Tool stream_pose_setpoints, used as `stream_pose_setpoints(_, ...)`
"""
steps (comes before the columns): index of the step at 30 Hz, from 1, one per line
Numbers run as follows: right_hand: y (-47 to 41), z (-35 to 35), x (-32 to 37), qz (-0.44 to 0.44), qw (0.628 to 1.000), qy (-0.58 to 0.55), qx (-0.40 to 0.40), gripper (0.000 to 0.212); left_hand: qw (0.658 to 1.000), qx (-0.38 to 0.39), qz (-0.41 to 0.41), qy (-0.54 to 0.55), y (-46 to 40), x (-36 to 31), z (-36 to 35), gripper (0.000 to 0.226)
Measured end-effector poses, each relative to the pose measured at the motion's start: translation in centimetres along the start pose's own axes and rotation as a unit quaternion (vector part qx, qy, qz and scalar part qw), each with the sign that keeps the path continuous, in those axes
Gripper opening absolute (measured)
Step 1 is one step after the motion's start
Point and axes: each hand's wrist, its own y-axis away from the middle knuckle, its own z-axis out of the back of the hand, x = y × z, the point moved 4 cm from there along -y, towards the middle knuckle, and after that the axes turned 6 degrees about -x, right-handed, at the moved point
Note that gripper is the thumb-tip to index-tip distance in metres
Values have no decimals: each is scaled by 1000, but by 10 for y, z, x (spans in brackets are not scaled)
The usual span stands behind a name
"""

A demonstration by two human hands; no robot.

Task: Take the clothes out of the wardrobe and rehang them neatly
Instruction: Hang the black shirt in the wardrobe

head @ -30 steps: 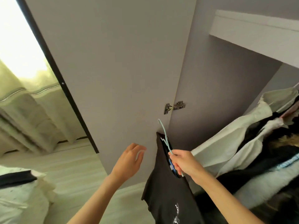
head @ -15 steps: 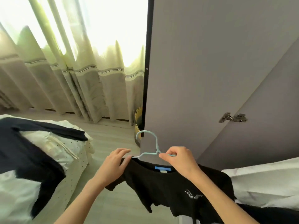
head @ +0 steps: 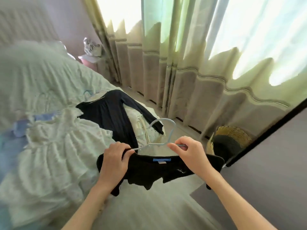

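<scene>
Clothes come first: a black top [head: 159,170] on a pale blue hanger [head: 163,140] sits at centre, left hand [head: 114,161] gripping its shoulder, right hand [head: 191,151] pinching the hanger's arm. Farther, at ten o'clock, a dark long-sleeved top [head: 109,112] and white dress [head: 63,146] already lie on the bed [head: 33,72]. Judging by this, removal is underway; rehanging hasn't started.

Black top [head: 154,170], blue label [head: 161,159]; pale blue hanger [head: 163,130]; perhaps dotted bedsheet [head: 152,133].

One camera, worn on the head, looks forward and down. It sits close above the bed's [head: 41,77] foot corner, facing the curtains [head: 182,67].
</scene>
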Motion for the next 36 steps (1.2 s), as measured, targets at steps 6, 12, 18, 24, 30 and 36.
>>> stream_pose_setpoints(6,-49,-52,41,123,990,3,74,22,984,-122,121,-47,9,31,48,13)
stream_pose_setpoints(12,-81,-89,56,248,961,49,114,28,938,-240,239,-71,28,40,100,6)
stream_pose_setpoints(18,-91,-139,90,266,947,3,180,25,875,-329,299,-190,55,38,152,6)
stream_pose_setpoints(24,-91,-191,167,236,938,-123,221,23,801,-388,277,-361,60,39,225,10)
stream_pose_setpoints(30,-92,-241,232,247,933,-159,207,21,756,-416,222,-454,51,71,289,20)
stream_pose_setpoints(36,-99,-311,304,271,927,-164,203,20,753,-420,195,-468,39,148,358,30)
